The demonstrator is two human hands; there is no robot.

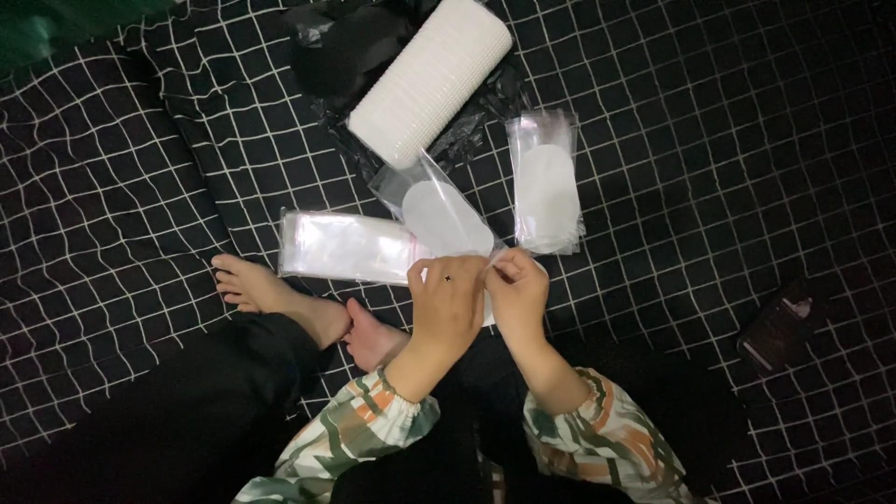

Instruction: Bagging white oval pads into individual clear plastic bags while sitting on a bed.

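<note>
My left hand [446, 303] and my right hand [518, 291] meet at the near end of a clear plastic sleeve [439, 210] with a white oval pad inside. Both hands pinch the sleeve's open end, fingers closed on its edge. The sleeve slants up and left from my hands. A flat stack of empty clear sleeves [345, 245] lies just left of my left hand. To the upper right of my right hand sits a pile of filled sleeves [544, 187]. A long roll of stacked white pads [431, 79] rests on a black plastic bag [341, 47] further up.
Everything lies on a black cloth with a white grid [700, 140]. My bare feet [280, 294] and dark trouser legs sit below the empty sleeves. A dark flat object [779, 327] lies at the right. Something green [56, 23] shows in the top left corner.
</note>
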